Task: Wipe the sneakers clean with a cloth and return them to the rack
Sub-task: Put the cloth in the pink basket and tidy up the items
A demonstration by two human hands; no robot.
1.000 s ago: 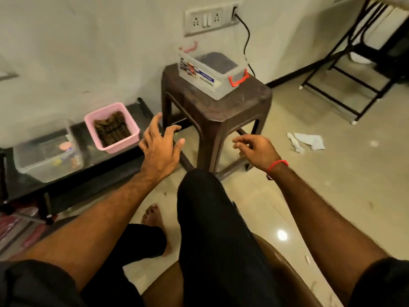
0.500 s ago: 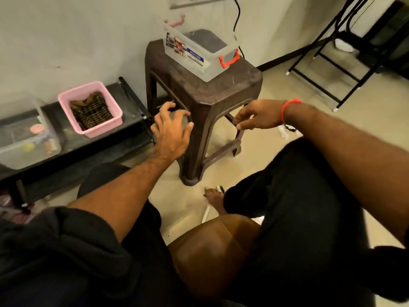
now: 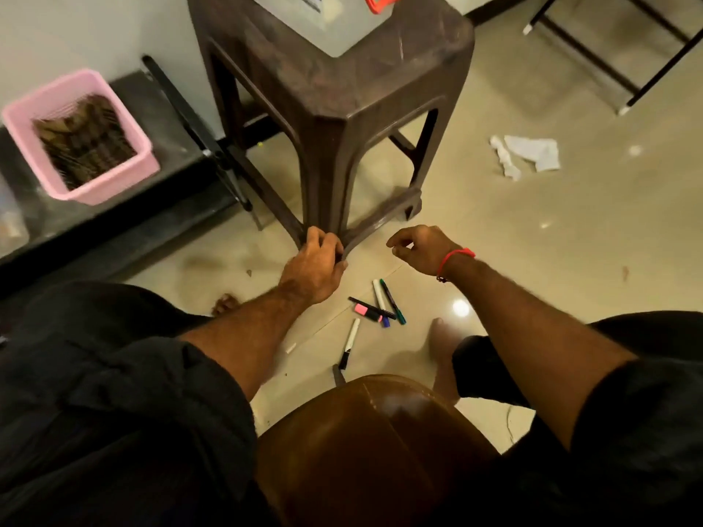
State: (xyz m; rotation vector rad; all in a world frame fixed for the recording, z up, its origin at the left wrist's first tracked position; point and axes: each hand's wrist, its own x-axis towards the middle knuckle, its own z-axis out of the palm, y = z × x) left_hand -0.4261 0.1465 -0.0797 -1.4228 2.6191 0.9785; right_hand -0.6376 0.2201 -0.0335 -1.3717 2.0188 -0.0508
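Both hands have dropped from stool-seat height: the left hand (image 3: 315, 266) now grips the brown stool (image 3: 342, 108) leg's foot, right hand (image 3: 420, 247) fingers loosely curled, empty; no sneakers visible, so wiping has not begun.

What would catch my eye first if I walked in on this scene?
Probably the dark brown plastic stool in the middle, with the person's left hand gripping the foot of its near leg. Just below lie scattered marker pens on the pale floor, and a pink basket sits on the low black rack at left.
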